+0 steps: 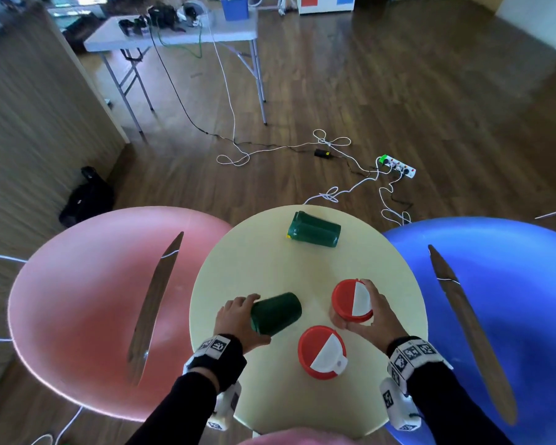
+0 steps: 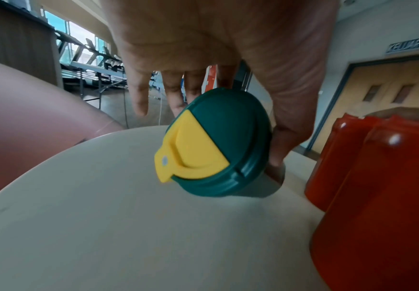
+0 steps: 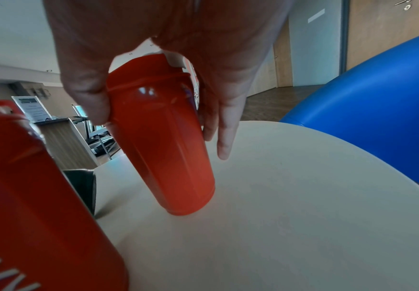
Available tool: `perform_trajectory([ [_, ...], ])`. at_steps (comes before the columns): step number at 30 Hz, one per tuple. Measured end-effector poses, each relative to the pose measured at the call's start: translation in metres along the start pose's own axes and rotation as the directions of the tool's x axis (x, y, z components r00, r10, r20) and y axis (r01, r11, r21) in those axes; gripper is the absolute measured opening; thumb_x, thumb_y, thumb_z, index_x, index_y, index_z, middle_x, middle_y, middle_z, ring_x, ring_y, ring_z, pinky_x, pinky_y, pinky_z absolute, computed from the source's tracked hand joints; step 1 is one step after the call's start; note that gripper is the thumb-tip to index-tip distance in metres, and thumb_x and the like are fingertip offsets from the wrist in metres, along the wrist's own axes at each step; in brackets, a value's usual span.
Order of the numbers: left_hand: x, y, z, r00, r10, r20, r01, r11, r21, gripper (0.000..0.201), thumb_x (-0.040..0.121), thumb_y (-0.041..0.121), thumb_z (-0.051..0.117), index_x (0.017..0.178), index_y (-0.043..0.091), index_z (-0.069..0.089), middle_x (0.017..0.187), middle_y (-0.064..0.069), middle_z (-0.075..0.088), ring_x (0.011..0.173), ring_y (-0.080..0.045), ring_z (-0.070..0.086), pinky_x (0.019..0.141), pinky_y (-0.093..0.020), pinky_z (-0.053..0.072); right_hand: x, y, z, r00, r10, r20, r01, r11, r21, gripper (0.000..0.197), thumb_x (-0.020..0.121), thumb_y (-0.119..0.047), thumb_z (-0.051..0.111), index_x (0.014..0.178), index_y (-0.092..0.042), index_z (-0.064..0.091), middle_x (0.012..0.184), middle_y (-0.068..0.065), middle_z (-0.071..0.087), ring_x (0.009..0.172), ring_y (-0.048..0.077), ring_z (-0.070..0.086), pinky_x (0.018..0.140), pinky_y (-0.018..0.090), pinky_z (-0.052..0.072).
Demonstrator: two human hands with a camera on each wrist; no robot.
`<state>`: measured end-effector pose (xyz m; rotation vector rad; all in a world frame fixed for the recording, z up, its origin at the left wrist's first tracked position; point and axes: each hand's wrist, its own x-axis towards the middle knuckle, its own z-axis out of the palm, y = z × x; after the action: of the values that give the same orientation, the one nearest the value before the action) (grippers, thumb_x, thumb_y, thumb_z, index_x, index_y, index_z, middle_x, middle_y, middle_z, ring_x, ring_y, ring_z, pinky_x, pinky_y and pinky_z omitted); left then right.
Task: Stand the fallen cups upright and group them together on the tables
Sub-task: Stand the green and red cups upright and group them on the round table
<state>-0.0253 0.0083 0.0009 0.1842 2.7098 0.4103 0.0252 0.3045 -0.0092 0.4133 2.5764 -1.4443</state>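
On the round cream table (image 1: pixel 260 271) my left hand (image 1: pixel 238 319) grips a dark green cup (image 1: pixel 276 312) that lies tilted on its side; its green and yellow lid (image 2: pixel 213 145) faces the left wrist camera. My right hand (image 1: pixel 371 311) grips a red cup (image 1: pixel 352 300) with a red and white lid, nearly upright, its base on the table (image 3: pixel 178 157). A second red cup (image 1: pixel 322 351) stands upright near the front edge. Another green cup (image 1: pixel 313 229) lies on its side at the far edge.
A pink round table (image 1: pixel 87 303) adjoins on the left and a blue one (image 1: pixel 507 284) on the right. Cables and a power strip (image 1: pixel 397 167) lie on the wooden floor beyond. A grey folding table (image 1: pixel 174 33) stands at the back.
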Motion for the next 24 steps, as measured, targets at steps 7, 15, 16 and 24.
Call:
perform_trajectory([
  [7, 0.003, 0.025, -0.018, 0.993, 0.101, -0.056, -0.108, 0.981, -0.16, 0.086, 0.056, 0.036, 0.08, 0.132, 0.025, 0.04, 0.129, 0.003, 0.047, 0.125, -0.017, 0.032, 0.103, -0.028, 0.037, -0.001, -0.003, -0.002, 1.0, 0.004, 0.006, -0.003, 1.0, -0.021, 0.098, 0.062, -0.037, 0.083, 0.138, -0.034, 0.022, 0.118, 0.003, 0.04, 0.108, 0.015, 0.041, 0.09, 0.027, 0.033],
  [15, 0.008, 0.044, -0.017, 0.98, 0.198, -0.016, -0.199, 0.973, -0.115, 0.078, 0.062, 0.049, 0.075, 0.13, 0.03, 0.042, 0.135, 0.01, 0.045, 0.13, -0.012, 0.031, 0.101, -0.028, 0.042, -0.002, -0.004, -0.002, 1.0, 0.012, 0.014, -0.012, 1.0, -0.029, 0.097, 0.062, -0.04, 0.083, 0.137, -0.035, 0.022, 0.12, 0.005, 0.042, 0.106, 0.016, 0.043, 0.089, 0.027, 0.035],
  [16, 0.009, 0.045, -0.016, 0.977, 0.211, 0.012, -0.209, 0.973, -0.103, 0.079, 0.061, 0.05, 0.076, 0.13, 0.033, 0.041, 0.136, 0.012, 0.043, 0.131, -0.011, 0.03, 0.101, -0.029, 0.042, -0.003, -0.005, -0.002, 1.0, 0.013, 0.013, -0.012, 1.0, -0.026, 0.097, 0.062, -0.04, 0.083, 0.137, -0.035, 0.022, 0.12, 0.005, 0.042, 0.106, 0.016, 0.043, 0.089, 0.028, 0.035],
  [24, 0.011, 0.046, -0.008, 0.959, 0.279, 0.053, -0.274, 0.958, -0.084, 0.08, 0.063, 0.045, 0.078, 0.131, 0.036, 0.038, 0.14, 0.017, 0.037, 0.133, -0.012, 0.027, 0.1, -0.034, 0.044, -0.004, -0.009, -0.002, 0.999, 0.036, 0.001, -0.036, 0.999, -0.01, 0.097, 0.061, -0.046, 0.082, 0.136, -0.039, 0.022, 0.117, 0.003, 0.043, 0.106, 0.017, 0.046, 0.088, 0.026, 0.036],
])
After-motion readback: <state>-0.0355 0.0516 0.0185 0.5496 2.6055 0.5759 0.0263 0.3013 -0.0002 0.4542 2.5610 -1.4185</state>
